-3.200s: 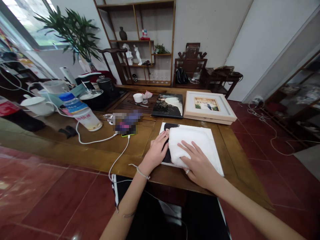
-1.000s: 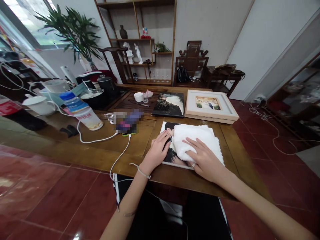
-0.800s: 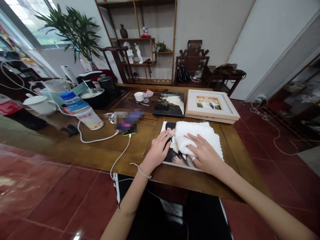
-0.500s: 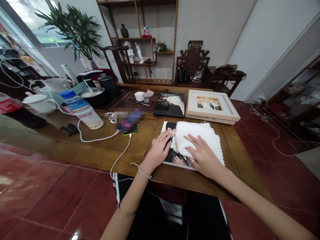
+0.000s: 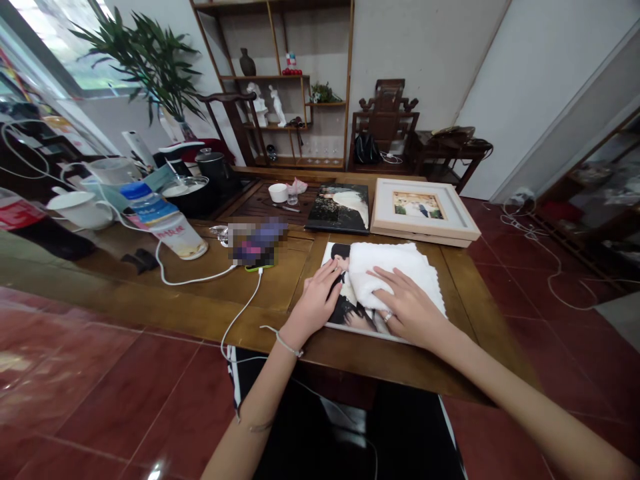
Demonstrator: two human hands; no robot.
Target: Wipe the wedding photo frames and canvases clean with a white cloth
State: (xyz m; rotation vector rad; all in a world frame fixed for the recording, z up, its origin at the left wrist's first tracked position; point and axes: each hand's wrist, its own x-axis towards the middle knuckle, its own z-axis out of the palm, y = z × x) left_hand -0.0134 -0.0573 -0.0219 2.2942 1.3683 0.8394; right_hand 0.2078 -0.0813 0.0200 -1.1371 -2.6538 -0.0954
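Observation:
A photo panel [image 5: 354,319] with a picture of people lies flat near the table's front edge. My left hand [image 5: 314,301] rests on its left side, fingers stretched out flat over the picture. Covering much of the panel's right part is a white cloth [image 5: 387,261], bunched on its left side. My right hand [image 5: 411,308], with a ring on one finger, presses the bunched cloth against the panel. Its fingertips lie on top of the cloth, and the thumb is mostly hidden. The panel's right side is out of sight under cloth and hand.
Behind the panel lie a dark photo panel [image 5: 339,208] and a light-framed picture [image 5: 425,223]. A pixelated object with a white charging cable [image 5: 241,308] is to the left. Further left stand a blue-capped bottle [image 5: 175,230], a cola bottle [image 5: 43,230] and a white cup [image 5: 83,208].
The white cloth and my right hand have shifted very slightly to the left. My left hand and the photo panel stay in place.

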